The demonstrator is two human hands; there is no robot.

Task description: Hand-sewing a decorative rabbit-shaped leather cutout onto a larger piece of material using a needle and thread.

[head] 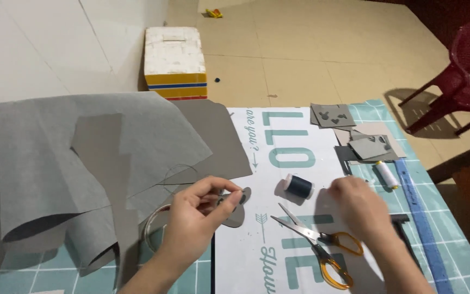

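Observation:
My left hand (pixel 194 215) pinches a small grey felt cut-out (pixel 236 207) just above the white printed sheet (pixel 295 141). My right hand (pixel 357 204) hovers to the right with its fingers pinched together; a fine thread may be between them, but it is too thin to see. A dark blue thread spool (pixel 298 186) lies between the two hands. Scissors with orange handles (pixel 322 245) lie open below the right hand.
Large grey felt sheets (pixel 82 158) cover the left of the table. Felt scraps (pixel 354 136), a white spool (pixel 387 174) and a blue ruler (pixel 422 223) lie at the right. A white box (pixel 175 60) and red chair (pixel 458 76) stand on the floor.

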